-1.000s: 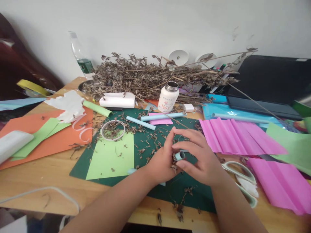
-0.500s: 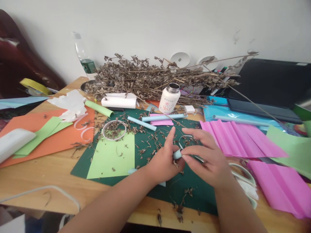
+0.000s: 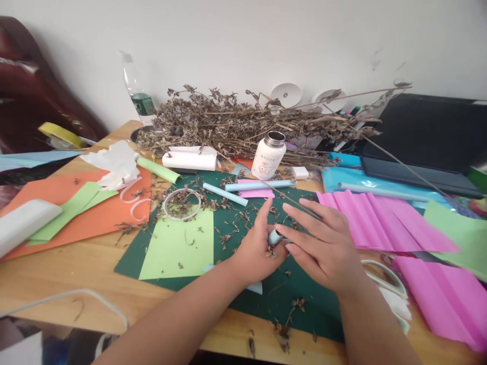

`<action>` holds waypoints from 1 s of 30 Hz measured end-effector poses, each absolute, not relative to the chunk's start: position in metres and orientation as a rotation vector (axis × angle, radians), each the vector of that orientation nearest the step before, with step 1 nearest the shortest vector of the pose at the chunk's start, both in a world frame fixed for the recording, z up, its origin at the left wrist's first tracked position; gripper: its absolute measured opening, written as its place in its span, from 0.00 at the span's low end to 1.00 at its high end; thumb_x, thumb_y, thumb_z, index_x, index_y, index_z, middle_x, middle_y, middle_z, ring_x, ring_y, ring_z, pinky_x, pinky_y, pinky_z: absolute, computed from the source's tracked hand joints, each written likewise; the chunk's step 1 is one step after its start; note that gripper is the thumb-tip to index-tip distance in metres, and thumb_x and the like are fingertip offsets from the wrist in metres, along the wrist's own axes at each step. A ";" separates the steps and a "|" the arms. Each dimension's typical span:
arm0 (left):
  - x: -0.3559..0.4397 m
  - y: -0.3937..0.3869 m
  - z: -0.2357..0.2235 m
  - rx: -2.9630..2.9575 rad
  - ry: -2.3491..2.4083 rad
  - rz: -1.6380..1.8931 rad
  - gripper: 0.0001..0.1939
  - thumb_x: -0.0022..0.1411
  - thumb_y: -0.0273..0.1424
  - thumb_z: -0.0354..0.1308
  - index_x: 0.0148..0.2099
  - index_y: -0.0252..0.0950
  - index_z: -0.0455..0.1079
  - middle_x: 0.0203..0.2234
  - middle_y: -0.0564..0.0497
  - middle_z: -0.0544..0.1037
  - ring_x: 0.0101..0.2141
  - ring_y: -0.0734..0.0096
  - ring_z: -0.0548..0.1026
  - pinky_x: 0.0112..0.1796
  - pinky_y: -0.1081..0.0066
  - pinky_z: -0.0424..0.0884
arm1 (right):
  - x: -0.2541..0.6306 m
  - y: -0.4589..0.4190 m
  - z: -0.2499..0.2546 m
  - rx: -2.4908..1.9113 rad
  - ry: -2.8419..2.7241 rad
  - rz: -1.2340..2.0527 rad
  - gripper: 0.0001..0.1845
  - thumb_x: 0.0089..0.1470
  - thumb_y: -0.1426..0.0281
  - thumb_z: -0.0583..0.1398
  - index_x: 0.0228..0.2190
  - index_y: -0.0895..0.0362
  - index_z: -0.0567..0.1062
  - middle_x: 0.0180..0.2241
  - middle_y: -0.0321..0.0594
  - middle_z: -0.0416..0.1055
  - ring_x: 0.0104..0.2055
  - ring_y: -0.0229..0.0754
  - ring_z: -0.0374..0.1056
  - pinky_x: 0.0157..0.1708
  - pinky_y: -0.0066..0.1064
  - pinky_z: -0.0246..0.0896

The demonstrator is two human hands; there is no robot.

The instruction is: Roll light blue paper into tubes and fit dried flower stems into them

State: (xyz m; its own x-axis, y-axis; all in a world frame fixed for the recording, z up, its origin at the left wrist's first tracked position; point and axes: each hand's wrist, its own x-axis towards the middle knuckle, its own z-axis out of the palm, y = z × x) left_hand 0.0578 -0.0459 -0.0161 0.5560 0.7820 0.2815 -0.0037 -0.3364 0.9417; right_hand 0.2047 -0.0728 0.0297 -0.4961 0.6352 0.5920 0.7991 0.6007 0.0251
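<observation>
My left hand (image 3: 261, 248) is closed around a small light blue paper tube (image 3: 274, 236), its thumb pointing up. The tube's open end shows between thumb and fingers. Dried leaf bits cling to my fingers below it. Just to the right is my right hand (image 3: 325, 241), fingers stretched and apart, one fingertip at or very near the tube's rim. Both hands are above a dark green mat (image 3: 304, 304). Two more light blue paper tubes (image 3: 225, 194) lie beyond them. A sheet of light green paper (image 3: 178, 253) is on the mat, a tape ring (image 3: 182, 204) resting on it.
A large bundle of dried stems (image 3: 224, 119) stretches along the wall behind a white open bottle (image 3: 269, 156). Pink crepe paper (image 3: 365, 218) and scissors (image 3: 388, 276) lie to the right. Orange paper (image 3: 95, 213) is at left. A laptop (image 3: 429, 137) stands at the back right.
My right hand's fingers have opened and spread slightly away from the tube. The thin curled blue strip beside it no longer shows clearly. The view has shifted a little.
</observation>
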 end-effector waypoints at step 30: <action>0.061 -0.050 -0.018 1.631 0.554 0.906 0.44 0.49 0.27 0.54 0.59 0.38 0.27 0.20 0.59 0.59 0.18 0.81 0.58 0.20 0.78 0.57 | 0.201 -0.079 0.031 -1.083 -1.995 0.053 0.06 0.46 0.74 0.56 0.28 0.51 0.71 0.50 0.39 0.58 0.53 0.50 0.53 0.49 0.48 0.52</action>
State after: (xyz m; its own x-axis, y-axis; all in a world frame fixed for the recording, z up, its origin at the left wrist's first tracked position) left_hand 0.0608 -0.0505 -0.0181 0.5933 0.7590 0.2681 -0.1066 -0.2560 0.9608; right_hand 0.2007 -0.0794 0.0312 -0.2701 0.7068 0.6538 0.6708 0.6253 -0.3988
